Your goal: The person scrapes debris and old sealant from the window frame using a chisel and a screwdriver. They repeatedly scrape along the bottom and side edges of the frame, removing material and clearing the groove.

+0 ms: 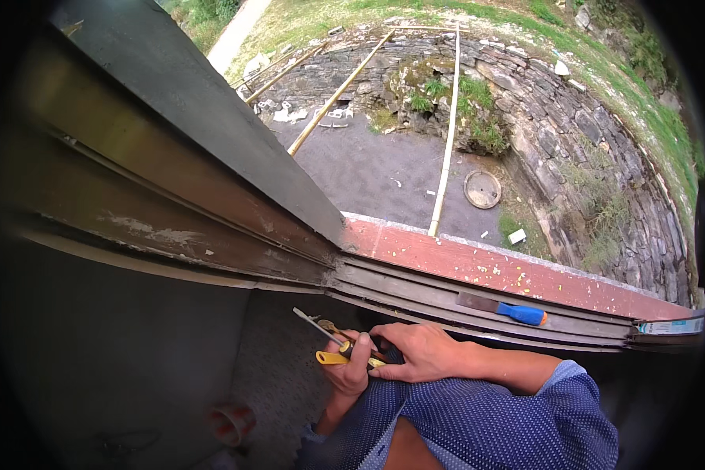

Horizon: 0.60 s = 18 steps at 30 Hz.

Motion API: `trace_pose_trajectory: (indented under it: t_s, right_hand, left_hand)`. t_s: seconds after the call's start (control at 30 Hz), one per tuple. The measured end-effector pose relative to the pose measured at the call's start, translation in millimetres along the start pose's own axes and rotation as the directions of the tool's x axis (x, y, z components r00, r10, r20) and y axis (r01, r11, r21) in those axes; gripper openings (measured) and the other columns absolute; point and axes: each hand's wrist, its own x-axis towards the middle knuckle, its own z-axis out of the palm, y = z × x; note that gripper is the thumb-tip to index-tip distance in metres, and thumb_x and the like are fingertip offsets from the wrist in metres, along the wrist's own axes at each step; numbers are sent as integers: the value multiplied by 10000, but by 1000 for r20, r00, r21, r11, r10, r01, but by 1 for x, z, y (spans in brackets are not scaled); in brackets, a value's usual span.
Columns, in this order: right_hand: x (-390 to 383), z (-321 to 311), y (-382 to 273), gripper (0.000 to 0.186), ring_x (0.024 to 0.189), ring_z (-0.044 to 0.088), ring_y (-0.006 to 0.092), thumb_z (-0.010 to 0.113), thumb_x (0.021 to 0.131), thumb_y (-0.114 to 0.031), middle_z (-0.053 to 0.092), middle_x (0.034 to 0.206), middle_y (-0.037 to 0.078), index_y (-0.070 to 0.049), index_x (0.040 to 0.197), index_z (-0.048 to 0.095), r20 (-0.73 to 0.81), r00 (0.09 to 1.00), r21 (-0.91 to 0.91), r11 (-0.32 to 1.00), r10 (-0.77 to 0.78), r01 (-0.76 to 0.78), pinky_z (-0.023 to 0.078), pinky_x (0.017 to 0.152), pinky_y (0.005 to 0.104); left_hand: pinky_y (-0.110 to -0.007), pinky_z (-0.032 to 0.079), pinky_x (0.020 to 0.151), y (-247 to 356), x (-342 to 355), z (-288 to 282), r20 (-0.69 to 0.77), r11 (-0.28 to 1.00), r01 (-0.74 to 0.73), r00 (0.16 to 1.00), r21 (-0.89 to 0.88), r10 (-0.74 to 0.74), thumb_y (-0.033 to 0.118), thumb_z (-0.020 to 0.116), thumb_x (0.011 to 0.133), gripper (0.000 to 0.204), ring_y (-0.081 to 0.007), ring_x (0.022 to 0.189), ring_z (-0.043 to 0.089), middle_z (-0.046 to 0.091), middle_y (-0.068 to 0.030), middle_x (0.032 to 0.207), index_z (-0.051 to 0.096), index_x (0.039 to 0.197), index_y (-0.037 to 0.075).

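In front of my chest, my left hand [349, 371] is closed around a screwdriver; its grey shaft [315, 324] points up and to the left. Held in the same grip is a tool with a yellow handle [331, 358] that has a hole at its end. A small brass-coloured piece [329, 325] shows just beyond the fingers. Against the handle end of these tools, my right hand [423, 352] has its fingers curled in; what lies inside them is hidden. On the window track beyond it lies a scraper with a blue handle [522, 314].
A brown window frame [251, 235] rises on the left, meeting the metal sill track [415, 286]. Paint flecks dot the red outer ledge [446, 258]. Outside are poles [449, 141], a round cover [482, 189] and a stone wall [556, 141]. A reddish bucket [233, 424] stands below left.
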Motion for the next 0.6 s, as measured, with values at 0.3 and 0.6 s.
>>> trace_pose_trajectory:
  t_s: [0.3, 0.6]
  right_hand:
    - [-10, 9, 7, 515, 596, 622, 261, 724, 873, -388, 627, 713, 133, 2, 1185, 596, 160, 983, 293, 946, 94, -138, 496, 585, 371]
    - [-23, 9, 6, 476, 639, 655, 234, 755, 838, -363, 679, 774, 141, -6, 1138, 659, 49, 992, 278, 952, 115, -124, 519, 604, 333]
  left_hand:
    - [-303, 515, 625, 0, -3, 5, 32, 1000, 4, 999, -24, -4, 61, 589, 885, 87, -160, 627, 607, 626, -88, 700, 571, 840, -11]
    - [-318, 537, 630, 4, -7, 9, -8, 975, 28, 1000, -221, -30, 56, 585, 875, 67, -191, 654, 633, 631, -114, 733, 554, 877, -3]
